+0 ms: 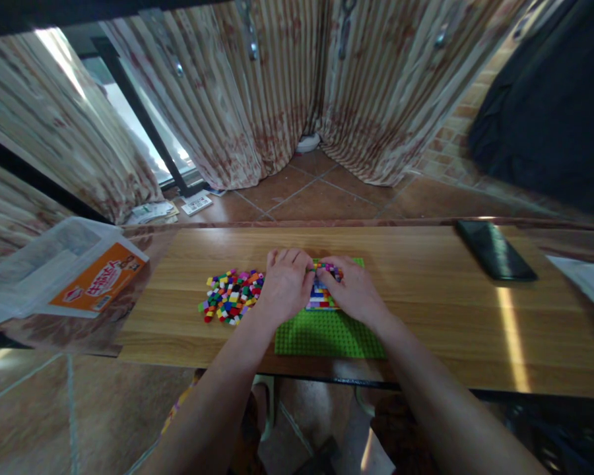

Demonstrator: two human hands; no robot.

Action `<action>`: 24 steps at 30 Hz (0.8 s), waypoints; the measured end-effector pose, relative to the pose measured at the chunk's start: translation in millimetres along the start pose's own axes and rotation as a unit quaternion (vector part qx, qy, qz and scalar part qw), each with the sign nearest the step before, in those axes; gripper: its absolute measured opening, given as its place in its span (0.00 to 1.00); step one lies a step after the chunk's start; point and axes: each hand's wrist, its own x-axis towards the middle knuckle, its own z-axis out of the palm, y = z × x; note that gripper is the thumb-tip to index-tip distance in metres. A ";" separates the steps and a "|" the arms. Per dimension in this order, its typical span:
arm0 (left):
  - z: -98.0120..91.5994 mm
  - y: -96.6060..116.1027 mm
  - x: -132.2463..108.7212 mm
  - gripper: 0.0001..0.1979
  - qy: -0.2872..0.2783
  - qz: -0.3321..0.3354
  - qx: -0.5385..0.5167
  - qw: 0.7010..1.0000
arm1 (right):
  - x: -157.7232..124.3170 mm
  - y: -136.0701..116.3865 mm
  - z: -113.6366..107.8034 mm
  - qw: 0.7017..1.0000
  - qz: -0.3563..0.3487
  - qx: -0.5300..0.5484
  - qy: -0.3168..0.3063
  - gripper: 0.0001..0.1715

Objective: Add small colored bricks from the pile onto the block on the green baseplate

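A green studded baseplate [331, 335] lies on the wooden table, with rows of small colourful building bricks [321, 298] built up on its far half. My left hand [288, 280] is over the left edge of these rows, its fingers curled and thumb against the forefinger. My right hand [351, 290] bends round their right side, fingertips at the far rows. Whatever sits between the fingertips of either hand is too small or hidden to make out. A loose pile of mixed-colour bricks [233, 295] spreads just left of my left hand.
On the wooden table [426, 316], a dark phone [495, 251] lies at the far right. A clear plastic box [54, 264] with an orange label stands at the left. White paper [587, 280] shows at the right edge. Striped curtains [257, 99] hang beyond the table.
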 end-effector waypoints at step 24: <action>11.6 -8.0 -1.5 0.08 0.045 -0.102 -0.209 0.972 | 0.7 1.0 0.8 1.000 -0.002 0.021 0.000 0.18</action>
